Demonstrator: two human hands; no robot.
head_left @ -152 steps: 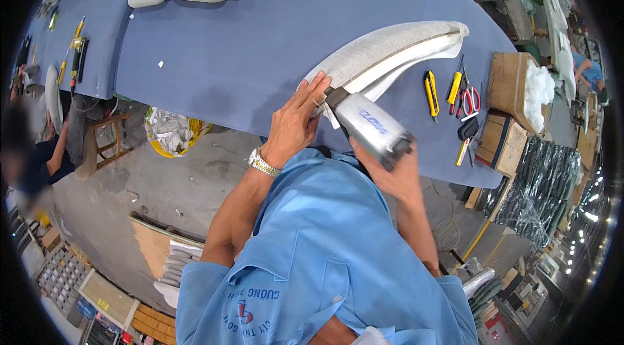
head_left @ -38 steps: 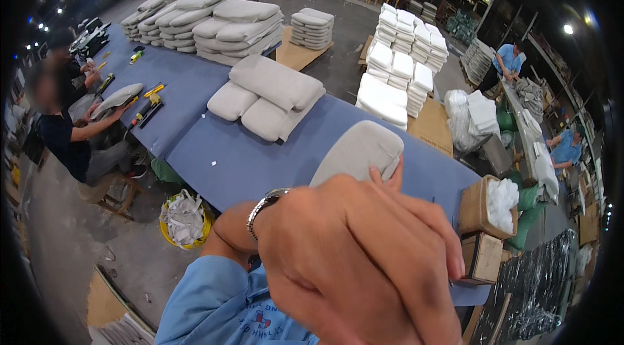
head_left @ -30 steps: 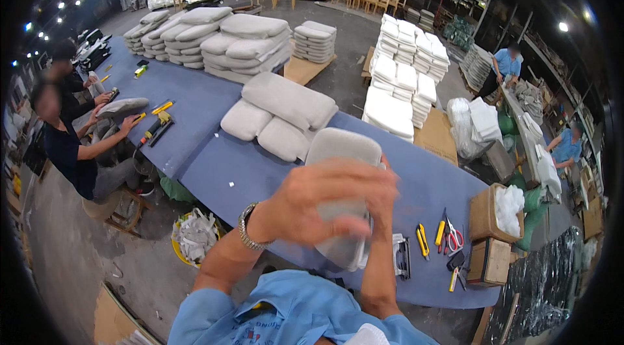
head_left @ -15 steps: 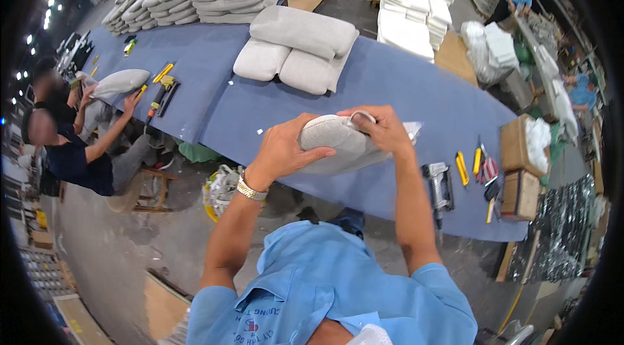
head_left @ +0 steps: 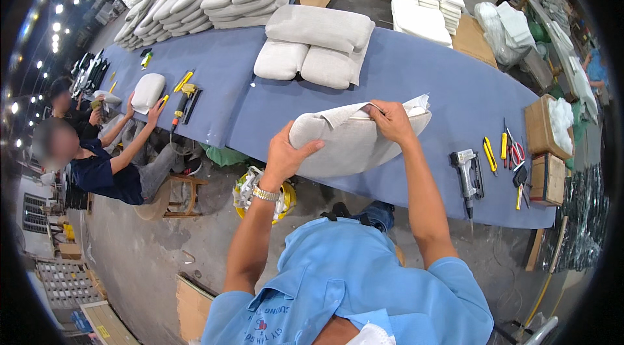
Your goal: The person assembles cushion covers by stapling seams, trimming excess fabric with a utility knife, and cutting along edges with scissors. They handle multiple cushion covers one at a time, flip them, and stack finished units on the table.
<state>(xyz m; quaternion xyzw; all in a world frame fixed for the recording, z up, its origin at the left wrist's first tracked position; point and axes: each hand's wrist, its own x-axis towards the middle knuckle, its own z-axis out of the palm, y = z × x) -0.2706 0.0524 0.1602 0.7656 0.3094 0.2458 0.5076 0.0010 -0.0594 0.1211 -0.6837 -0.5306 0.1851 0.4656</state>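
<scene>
A light grey fabric-covered cushion (head_left: 354,148) is held up on edge over the near part of the blue-covered table. My left hand (head_left: 285,155) grips its rounded left end, thumb lying across the near face. Along the upper edge, my right hand (head_left: 392,122) pinches the loose fabric flap. The cover hangs open toward the right end, where a pale inner layer shows. Beyond my hands, several similar grey cushions (head_left: 318,25) lie stacked on the table.
A pneumatic staple gun (head_left: 467,176), a yellow cutter knife (head_left: 490,155) and red-handled pliers (head_left: 517,152) lie at right beside cardboard boxes (head_left: 547,179). Co-workers (head_left: 107,166) sit at left, one holding a cushion. A yellow basket of scraps (head_left: 286,204) stands on the floor below the table edge.
My right hand has moved along the cushion's upper edge, and the fabric flap is now drawn out straighter. More of the cushion's near face shows. At left, a co-worker's cushion has been turned.
</scene>
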